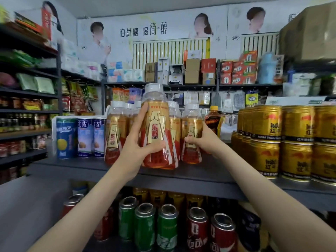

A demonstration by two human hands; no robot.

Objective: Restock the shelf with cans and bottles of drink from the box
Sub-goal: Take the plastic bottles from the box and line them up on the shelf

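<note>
Head view: left hand (140, 142) grips a bottle (157, 124) upright at the shelf (209, 171) front. Right hand (201, 140) wraps a shelved bottle (191, 124) beside it.

On the shelf (209, 171) bottles (113, 135) stand midway; tall cans (85, 137) just left of them; stacked cans (298, 140) at their right; more cans (165, 228) underneath.

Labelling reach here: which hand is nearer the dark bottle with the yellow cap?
Right. The right hand grips a shelved gold bottle right beside the yellow-capped bottle; the left hand holds the foremost gold bottle farther left.
</note>
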